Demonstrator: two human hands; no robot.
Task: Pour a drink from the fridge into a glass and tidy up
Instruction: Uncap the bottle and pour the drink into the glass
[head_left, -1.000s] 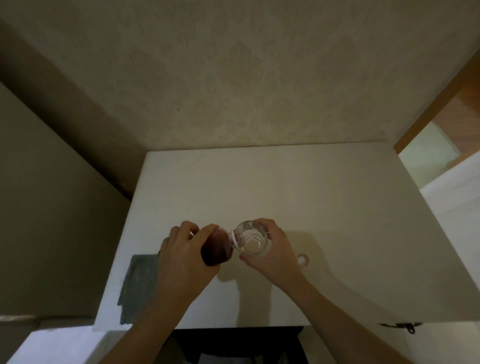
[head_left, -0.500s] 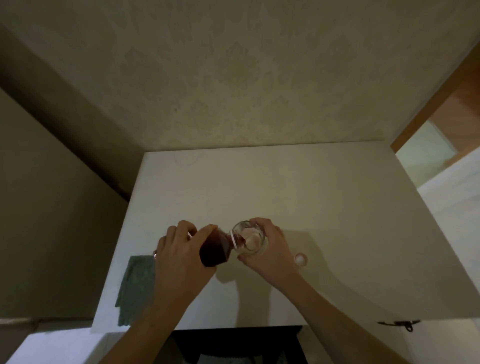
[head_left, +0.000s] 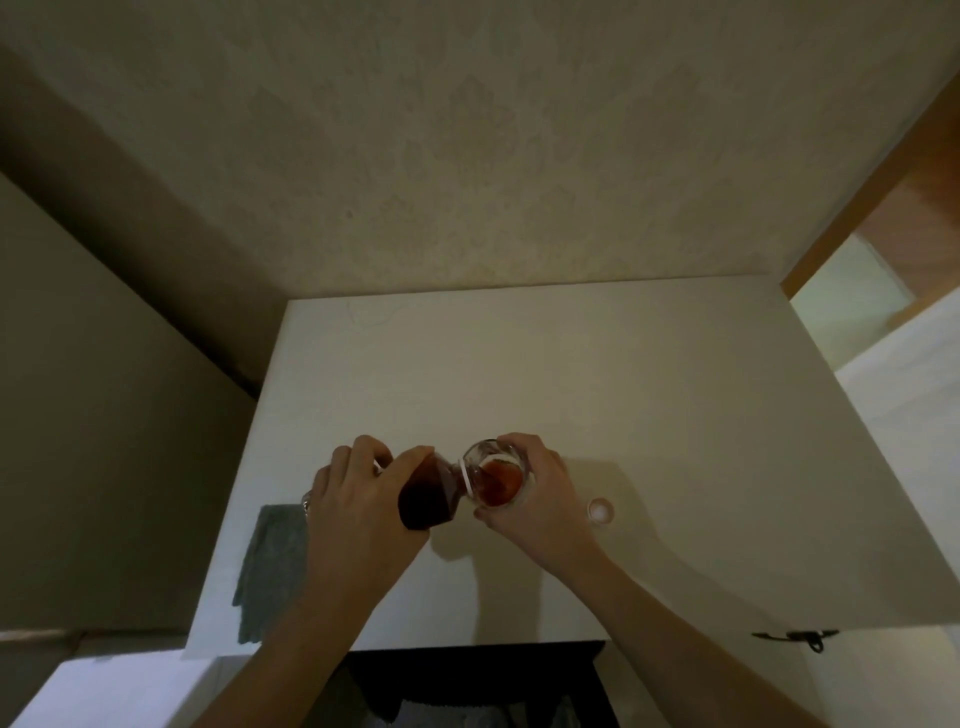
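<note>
Both hands busy: left hand fingers wrapped round tilted bottle; right hand fingers clasping glass.

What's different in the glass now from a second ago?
The glass was clear and empty; now reddish-brown drink is pooling in it. The left hand has tipped the bottle further, its mouth over the rim. The right hand still steadies the glass. The white cap and grey cloth haven't moved.
</note>
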